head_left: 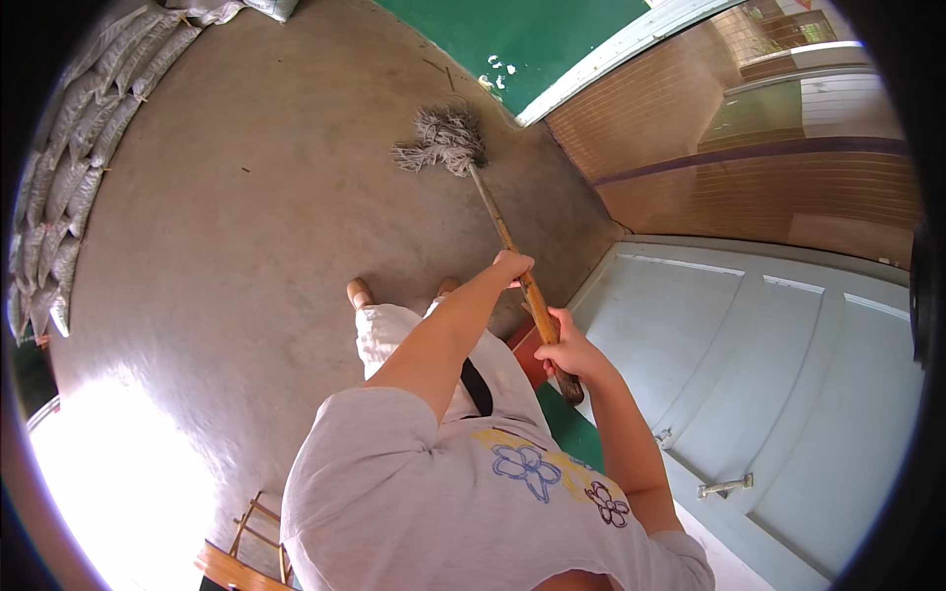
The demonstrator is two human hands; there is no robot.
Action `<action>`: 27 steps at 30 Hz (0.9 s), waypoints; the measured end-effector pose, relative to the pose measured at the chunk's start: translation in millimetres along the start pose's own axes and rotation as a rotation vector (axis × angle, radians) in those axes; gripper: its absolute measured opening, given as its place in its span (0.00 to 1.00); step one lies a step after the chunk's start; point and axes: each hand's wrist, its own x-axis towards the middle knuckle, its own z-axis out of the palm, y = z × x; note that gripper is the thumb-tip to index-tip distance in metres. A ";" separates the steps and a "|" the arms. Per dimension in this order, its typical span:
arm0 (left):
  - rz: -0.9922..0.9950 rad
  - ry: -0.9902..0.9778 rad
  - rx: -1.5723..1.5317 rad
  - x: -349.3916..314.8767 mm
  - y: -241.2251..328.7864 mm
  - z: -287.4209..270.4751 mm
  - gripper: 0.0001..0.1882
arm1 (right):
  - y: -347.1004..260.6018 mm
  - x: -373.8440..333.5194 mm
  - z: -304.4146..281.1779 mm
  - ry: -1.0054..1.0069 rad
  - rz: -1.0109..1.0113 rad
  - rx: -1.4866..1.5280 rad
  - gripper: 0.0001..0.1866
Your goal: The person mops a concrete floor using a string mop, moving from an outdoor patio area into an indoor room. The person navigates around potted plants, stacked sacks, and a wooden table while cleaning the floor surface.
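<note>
Both hands grip a mop's wooden handle (512, 246). Left hand (512, 266) closes around it higher up, right hand (567, 350) closes around it near the butt end. From there the handle slants away over the concrete floor (246, 246) to the grey stringy mop head (443, 143), which rests on the floor near the green floor strip (512, 34) and a white door frame (631, 44). Two feet (360, 293) show below the arms. A pale panelled door (769, 374) with a metal latch (724, 486) stands at the right edge of the floor. Stacked sacks (69, 167) line the floor's far left edge, and a wooden frame (251, 552) sits at its near edge.
</note>
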 end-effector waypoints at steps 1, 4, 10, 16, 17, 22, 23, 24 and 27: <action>0.004 0.023 -0.004 -2.1 -0.1 -4.1 0.09 | -2.9 -0.5 2.8 -0.010 0.008 -0.005 0.41; 0.011 0.041 -0.067 -10.9 -1.1 -23.6 0.07 | -13.5 -2.0 13.5 -0.037 -0.014 -0.024 0.40; 0.027 0.100 -0.172 -38.8 -14.1 -108.4 0.07 | -56.3 -10.1 75.6 -0.116 0.033 -0.114 0.40; 0.037 0.173 -0.231 -93.9 -44.8 -248.6 0.07 | -116.4 -19.8 197.3 -0.216 0.011 -0.244 0.39; 0.036 0.190 -0.241 -104.8 -52.5 -272.8 0.07 | -124.9 -18.6 216.9 -0.251 0.003 -0.290 0.39; 0.004 0.320 -0.464 -145.8 -112.6 -388.7 0.09 | -158.0 -2.3 313.9 -0.423 -0.029 -0.543 0.40; -0.007 0.354 -0.504 -157.0 -122.5 -407.2 0.10 | -162.6 2.1 331.5 -0.452 -0.042 -0.597 0.41; 0.007 0.392 -0.549 -168.3 -133.1 -426.6 0.10 | -167.8 7.8 350.0 -0.480 -0.056 -0.649 0.41; 0.023 0.496 -0.685 -191.8 -171.0 -484.4 0.11 | -186.5 21.8 408.5 -0.571 -0.081 -0.809 0.41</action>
